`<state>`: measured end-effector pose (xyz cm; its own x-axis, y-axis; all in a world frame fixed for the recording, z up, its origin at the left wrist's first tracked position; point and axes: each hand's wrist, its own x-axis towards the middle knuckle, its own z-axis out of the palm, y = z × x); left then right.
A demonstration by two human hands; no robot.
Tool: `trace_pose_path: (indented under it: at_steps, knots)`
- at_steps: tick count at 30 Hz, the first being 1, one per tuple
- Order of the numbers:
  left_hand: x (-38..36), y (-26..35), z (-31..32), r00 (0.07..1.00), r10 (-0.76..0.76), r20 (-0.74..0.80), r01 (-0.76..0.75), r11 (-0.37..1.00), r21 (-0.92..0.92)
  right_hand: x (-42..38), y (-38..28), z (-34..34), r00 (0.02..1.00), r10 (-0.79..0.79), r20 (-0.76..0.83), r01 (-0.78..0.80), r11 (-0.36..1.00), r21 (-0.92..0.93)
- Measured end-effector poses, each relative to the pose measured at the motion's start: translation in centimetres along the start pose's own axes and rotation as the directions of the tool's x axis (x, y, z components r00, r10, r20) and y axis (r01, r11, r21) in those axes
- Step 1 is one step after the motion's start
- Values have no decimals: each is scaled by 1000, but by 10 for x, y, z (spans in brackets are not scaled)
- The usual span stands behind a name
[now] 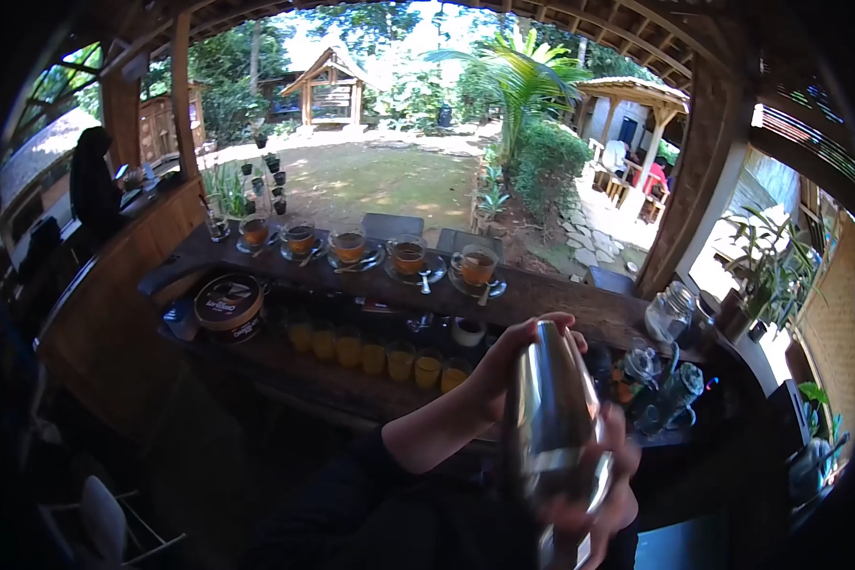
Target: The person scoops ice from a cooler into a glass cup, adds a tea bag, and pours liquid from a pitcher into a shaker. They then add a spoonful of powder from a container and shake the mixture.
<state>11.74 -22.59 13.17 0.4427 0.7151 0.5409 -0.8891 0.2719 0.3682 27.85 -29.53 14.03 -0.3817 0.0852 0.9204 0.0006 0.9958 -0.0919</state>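
Observation:
A shiny metal cocktail shaker [551, 399] is held up and slightly tilted in front of my body, between both hands. My left hand [503, 366] reaches in from the left and is closed around the far side of its upper end, with fingertips showing by the top. Lower down, my right hand [617, 465] wraps around the shaker from the right. Motion blurs the right fingers and the shaker's lower part. What is inside the shaker is hidden.
Several glass cups of brown drink [408, 255] stand on saucers along the wooden counter [570, 299]. Below them, several glasses of orange drink [373, 359] line a shelf, near a round brown tub [228, 304]. Glass jars [670, 313] stand right. Another person [95, 180] is far left.

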Motion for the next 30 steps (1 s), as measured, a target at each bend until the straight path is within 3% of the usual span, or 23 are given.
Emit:
trace_pose_path:
  at_steps: [2, 4, 5, 6, 7, 8, 9, 10, 11, 12, 14, 15, 16, 17, 18, 19, 20, 21, 22, 24, 26, 28, 30]
  knots:
    - [-18, 23, 12, 968, 47, 246, -46, 999, -8, -37, 33, 20, 1000, -5, 19, -6, 864, 503]
    - [-27, 53, -13, 962, 118, -245, -104, 992, 71, 6, 41, 60, 702, 681, 206, -626, 454, 634]
    - [-30, 62, -30, 941, 111, -319, -123, 992, -17, 41, 60, 75, 874, 486, 28, -467, 821, 328]
    - [-32, 68, -49, 916, 96, -389, -148, 983, -106, 65, 74, 89, 980, 194, -42, -197, 978, -69]
    - [-43, 72, -101, 779, 79, -622, -196, 973, -122, 66, 73, 102, 975, 219, -46, -220, 976, -3]
    - [-53, 89, -86, 783, 92, -615, -196, 975, -103, 85, 70, 121, 972, 225, -61, -221, 973, 59]
    - [-64, 101, -72, 890, 119, -441, -219, 959, -182, 102, 58, 124, 966, -225, 130, 242, 961, -135]
    - [-79, 113, -57, 952, 155, -262, -226, 937, -267, 112, 28, 126, 898, -386, 210, 377, 922, 83]
    - [-85, 139, -47, 947, 24, 322, 10, 995, -103, 108, 6, 152, 790, -609, 71, 590, 787, 179]
    - [-91, 142, -29, 850, 133, 509, -116, 991, -64, 100, -19, 154, 844, -490, 218, 459, 870, 180]
    - [-108, 162, -16, 897, 198, 395, -177, 980, -90, 128, -6, 178, 636, -769, 64, 746, 634, 205]
    - [-117, 176, -34, 957, 197, 213, -151, 965, -216, 142, 16, 189, 700, -709, 88, 682, 700, 212]
    - [-129, 158, -17, 885, 415, -211, -465, 802, -375, 150, 40, 204, 756, -644, 116, 613, 759, 219]
    - [-129, 162, -24, 847, 460, -266, -502, 856, -121, 153, 54, 221, 950, -291, 112, 239, 909, 341]
    - [-129, 172, -36, 805, 513, -297, -494, 858, 143, 153, 69, 239, 983, 102, 152, -161, 881, 446]
    - [-137, 184, -58, 776, 499, -385, -494, 861, 120, 133, 75, 270, 973, 102, 207, -189, 867, 462]
    - [-144, 189, -60, 675, 726, 134, -550, 374, 746, 155, 47, 278, 960, 94, 263, -213, 856, 471]
    - [-159, 210, -60, 869, 492, 47, -478, 815, 327, 164, 23, 245, 877, -448, 172, 425, 892, 155]
    - [-172, 225, -34, 975, 194, 112, -172, 968, -181, 171, -5, 248, 765, -643, 30, 610, 739, 286]
    - [-170, 236, 9, 841, 222, 494, -283, 958, 52, 160, -42, 255, 564, -825, 43, 805, 561, 193]
    - [-184, 255, 10, 905, 279, 322, -307, 951, 38, 182, -28, 263, 657, -753, 23, 695, 617, 369]
    - [-198, 262, -31, 674, 695, -248, -687, 714, 133, 201, 11, 289, 811, -582, 53, 548, 789, 276]
    - [-182, 256, -30, 676, 735, -43, -637, 613, 468, 204, 40, 322, 995, 30, 99, -71, 893, 445]
